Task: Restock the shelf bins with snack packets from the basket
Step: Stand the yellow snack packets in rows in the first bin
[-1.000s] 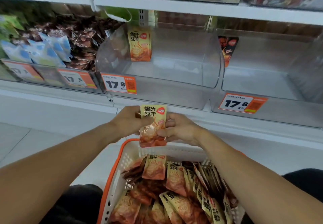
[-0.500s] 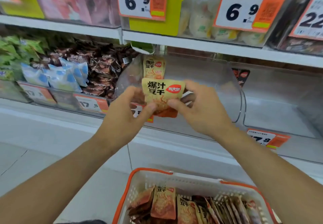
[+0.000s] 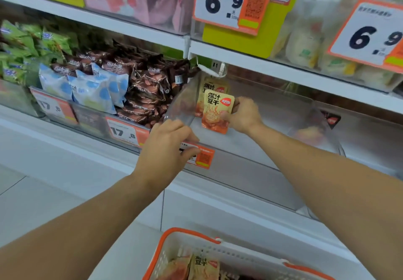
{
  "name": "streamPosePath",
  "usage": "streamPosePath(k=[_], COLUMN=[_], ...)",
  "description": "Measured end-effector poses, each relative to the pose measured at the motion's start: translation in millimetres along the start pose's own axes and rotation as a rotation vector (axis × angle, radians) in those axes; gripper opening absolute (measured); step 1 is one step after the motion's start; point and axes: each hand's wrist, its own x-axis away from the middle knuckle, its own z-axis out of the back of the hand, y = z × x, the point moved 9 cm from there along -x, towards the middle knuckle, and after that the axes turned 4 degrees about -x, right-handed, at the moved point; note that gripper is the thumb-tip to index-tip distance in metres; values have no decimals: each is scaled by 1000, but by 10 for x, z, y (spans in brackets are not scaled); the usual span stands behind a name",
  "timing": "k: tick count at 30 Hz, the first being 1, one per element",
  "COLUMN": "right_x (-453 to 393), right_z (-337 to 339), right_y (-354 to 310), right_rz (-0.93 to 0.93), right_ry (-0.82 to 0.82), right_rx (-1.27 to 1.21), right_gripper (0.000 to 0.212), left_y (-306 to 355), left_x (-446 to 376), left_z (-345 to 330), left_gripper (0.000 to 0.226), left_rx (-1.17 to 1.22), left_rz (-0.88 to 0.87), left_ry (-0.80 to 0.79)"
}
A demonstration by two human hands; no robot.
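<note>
My right hand (image 3: 244, 116) pinches an orange-and-yellow snack packet (image 3: 216, 113) by its right side and holds it upright inside the clear shelf bin (image 3: 250, 144). Just behind it, at the bin's back left, stands a second packet of the same kind (image 3: 207, 85). My left hand (image 3: 165, 146) is at the bin's front wall, fingers curled over the rim and thumb on the orange price tag (image 3: 204, 157). At the bottom edge, the white basket with an orange rim (image 3: 187, 235) holds more of these packets (image 3: 202, 266).
The bin to the left is full of brown packets (image 3: 148, 87) and blue-white packets (image 3: 91, 89), with green packets (image 3: 21, 46) further left. A clear bin on the right holds one dark packet (image 3: 330, 119). The shelf above carries 6.9 price tags (image 3: 222, 2).
Both hands lifted the packet from above the basket to the shelf. My left hand let go and dropped to the bin's front wall; my right hand carried the packet into the bin.
</note>
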Motion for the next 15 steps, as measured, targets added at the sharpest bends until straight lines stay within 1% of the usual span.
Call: streamPosePath(k=[2, 4, 7, 10, 13, 15], right_x=[-183, -360, -559, -624, -641, -662], right_z=[-145, -243, -318, -364, -357, -319], right_y=[23, 47, 94, 98, 128, 189], right_rz=[-38, -47, -28, -5, -18, -59], right_ry=[-8, 30, 130, 204, 237, 221], right_rx=[-24, -18, 102, 226, 226, 190], right_gripper=[25, 23, 39, 45, 56, 66], left_y=[6, -2, -30, -42, -28, -5], left_x=[-10, -20, -32, -41, -36, -37], left_z=[7, 17, 8, -6, -11, -1], left_gripper=[26, 27, 27, 28, 28, 29], left_rx=[13, 22, 46, 39, 18, 2], left_rz=[-19, -27, -19, -14, -26, -31], left_ry=[8, 20, 20, 15, 11, 16])
